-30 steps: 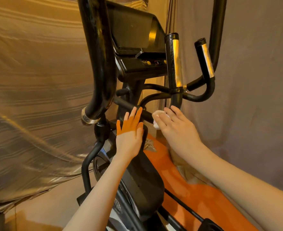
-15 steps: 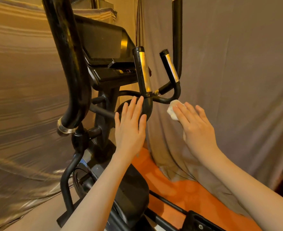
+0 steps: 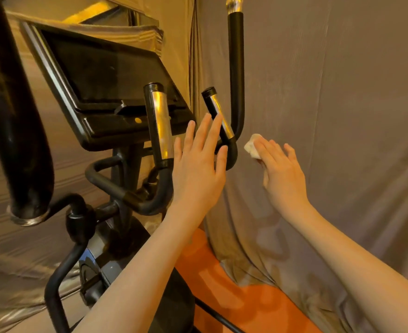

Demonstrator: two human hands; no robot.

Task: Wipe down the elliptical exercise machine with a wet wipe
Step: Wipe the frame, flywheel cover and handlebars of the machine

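Far left I see a thick black padded swing arm (image 3: 18, 131) of the elliptical, ending in a chrome ring, filling the edge of the view. Right of it, the black rectangular console screen (image 3: 102, 68) tilts back, dark, with a small yellow dot on the tray below it. Under the console a black curved tube frame (image 3: 107, 181) bends round to two upright black grips with shiny metal sensor plates: the nearer grip (image 3: 159, 126) and the farther grip (image 3: 218, 116). Behind those stands a tall thin black padded bar (image 3: 236, 68) with a chrome top.

My left hand (image 3: 198, 169) is flat, fingers straight and a bit spread, holding nothing. It sits between the two sensor grips in the view; fingertips overlap the farther grip and its lower bend, contact or not I cannot tell.

My right hand (image 3: 282, 174) is further right, just beside the bend of the farther grip but apart from it. Its fingers lie over a small crumpled white wet wipe (image 3: 252, 146), which pokes out past the fingertips; thumb hidden, so the wipe looks pinched underneath. Wipe is off the machine, in front of the grey draped fabric backdrop (image 3: 342, 104).

Bottom right, orange floor (image 3: 246, 296) under the fabric hem.
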